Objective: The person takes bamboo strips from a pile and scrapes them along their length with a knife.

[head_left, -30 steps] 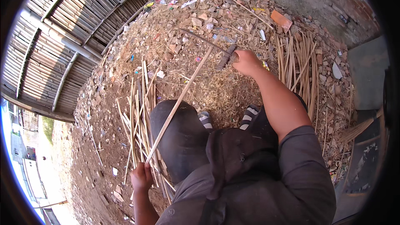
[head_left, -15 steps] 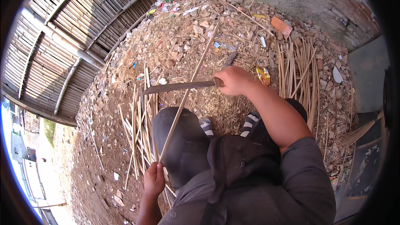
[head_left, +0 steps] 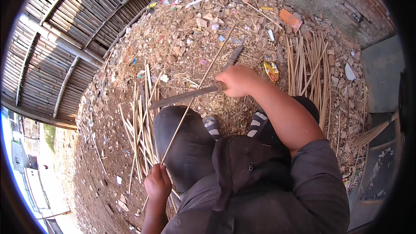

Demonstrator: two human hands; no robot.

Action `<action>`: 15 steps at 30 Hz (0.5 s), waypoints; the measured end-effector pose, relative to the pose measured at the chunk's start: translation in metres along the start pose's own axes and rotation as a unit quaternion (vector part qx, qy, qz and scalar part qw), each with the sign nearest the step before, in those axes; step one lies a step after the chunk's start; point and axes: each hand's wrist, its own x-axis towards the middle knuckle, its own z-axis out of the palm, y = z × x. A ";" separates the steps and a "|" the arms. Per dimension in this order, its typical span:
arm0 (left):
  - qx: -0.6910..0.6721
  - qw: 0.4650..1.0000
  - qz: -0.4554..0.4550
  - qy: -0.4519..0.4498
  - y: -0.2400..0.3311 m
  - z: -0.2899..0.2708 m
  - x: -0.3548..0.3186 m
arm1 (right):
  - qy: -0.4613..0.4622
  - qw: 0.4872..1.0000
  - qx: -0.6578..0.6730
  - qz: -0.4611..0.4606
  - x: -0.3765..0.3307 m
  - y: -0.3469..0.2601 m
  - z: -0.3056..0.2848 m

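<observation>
My left hand (head_left: 157, 183) is closed around the near end of a long, thin bamboo strip (head_left: 176, 134). The strip slants up and away across my left knee, its far end over the rubble. My right hand (head_left: 238, 81) grips a large knife (head_left: 184, 96) with a long dark blade. The blade points left and crosses the strip near its middle, apparently touching it. Just beyond my right hand a dark ribbed rod (head_left: 234, 56) shows; whether it is in that hand I cannot tell.
Bamboo strips lie in one pile (head_left: 141, 125) left of my knee and another (head_left: 307, 67) at the right. Broken bricks, straw and wrappers (head_left: 271, 72) cover the ground. A bamboo-slat wall (head_left: 65, 39) stands left, a brick wall (head_left: 320, 0) at the back.
The blade has tilted, its tip now nearer to me, and crosses the strip slightly lower. The strip looks narrower, as if turned on edge. My view has shifted slightly.
</observation>
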 end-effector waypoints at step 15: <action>0.080 0.993 0.056 0.064 -0.007 0.017 0.005 | 0.069 0.984 0.133 0.099 0.014 0.039 0.030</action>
